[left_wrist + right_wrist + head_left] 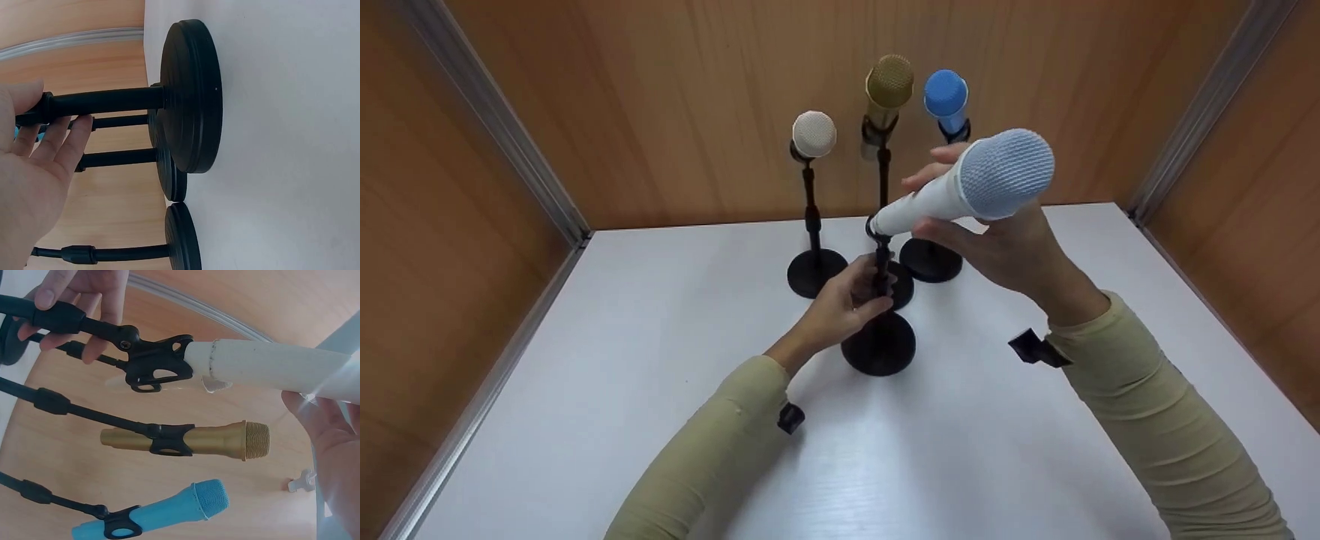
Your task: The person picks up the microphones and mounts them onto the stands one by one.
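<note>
My right hand (1016, 251) holds a white microphone (934, 206) with a pale mesh head, thumb below and fingers behind its body. The tail end of this microphone sits in the black clip (157, 363) of the nearest stand, as the right wrist view shows. Around the collar of that stand's pole (109, 101) my left hand (840, 304) curls its thumb and fingers. The stand's round black base (879, 349) appears to rest on the white table. In the head view the right fingers are partly hidden behind the microphone.
Behind stand other black stands with a white microphone (814, 135), a gold microphone (889, 82) and a blue microphone (946, 94) in their clips. Their bases stand close together, near the wooden back wall (697, 112). Wooden side panels with metal edges flank the table (660, 360).
</note>
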{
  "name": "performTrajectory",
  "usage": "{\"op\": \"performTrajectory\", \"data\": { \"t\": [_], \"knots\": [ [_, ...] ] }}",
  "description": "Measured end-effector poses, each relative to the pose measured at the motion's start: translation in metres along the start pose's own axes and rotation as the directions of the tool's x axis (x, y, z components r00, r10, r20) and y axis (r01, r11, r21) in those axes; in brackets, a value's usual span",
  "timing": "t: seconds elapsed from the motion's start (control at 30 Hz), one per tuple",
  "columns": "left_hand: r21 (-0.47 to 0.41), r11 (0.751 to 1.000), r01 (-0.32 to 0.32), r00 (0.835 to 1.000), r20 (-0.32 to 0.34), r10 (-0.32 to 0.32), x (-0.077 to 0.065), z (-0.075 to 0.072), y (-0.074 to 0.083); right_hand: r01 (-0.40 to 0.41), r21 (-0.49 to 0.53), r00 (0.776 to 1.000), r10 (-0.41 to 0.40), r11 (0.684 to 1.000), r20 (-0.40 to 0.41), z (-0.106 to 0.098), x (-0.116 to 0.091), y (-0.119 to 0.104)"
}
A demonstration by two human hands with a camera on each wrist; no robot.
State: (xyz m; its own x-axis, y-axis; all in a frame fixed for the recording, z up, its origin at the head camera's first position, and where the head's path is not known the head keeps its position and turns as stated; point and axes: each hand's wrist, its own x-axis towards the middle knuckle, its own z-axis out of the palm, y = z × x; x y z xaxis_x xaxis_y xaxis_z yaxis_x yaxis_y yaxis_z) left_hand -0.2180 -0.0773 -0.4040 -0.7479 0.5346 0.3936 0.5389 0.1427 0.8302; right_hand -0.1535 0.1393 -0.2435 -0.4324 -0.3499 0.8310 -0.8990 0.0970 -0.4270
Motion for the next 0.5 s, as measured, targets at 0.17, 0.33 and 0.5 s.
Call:
{"op": "performTrajectory", "data": {
  "t": [0.17,0.33,0.5],
  "knots": [
    [-0.003,1.000,-0.024,1.000,0.010,0.024,0.002,0.002,0.003,0.037,-0.090,0.997,-0.030,0.995,0.073,0.006,0.006,0.002],
    [0.015,1.000,-0.026,1.000,0.015,0.025,-0.002,0.002,0.024,0.094,-0.136,0.983,-0.070,0.986,0.173,0.011,0.009,0.001],
    [0.037,0.999,-0.037,0.999,0.015,0.037,-0.002,0.002,0.029,0.125,-0.228,0.966,-0.066,0.966,0.249,0.014,0.013,-0.002]
  ]
}}
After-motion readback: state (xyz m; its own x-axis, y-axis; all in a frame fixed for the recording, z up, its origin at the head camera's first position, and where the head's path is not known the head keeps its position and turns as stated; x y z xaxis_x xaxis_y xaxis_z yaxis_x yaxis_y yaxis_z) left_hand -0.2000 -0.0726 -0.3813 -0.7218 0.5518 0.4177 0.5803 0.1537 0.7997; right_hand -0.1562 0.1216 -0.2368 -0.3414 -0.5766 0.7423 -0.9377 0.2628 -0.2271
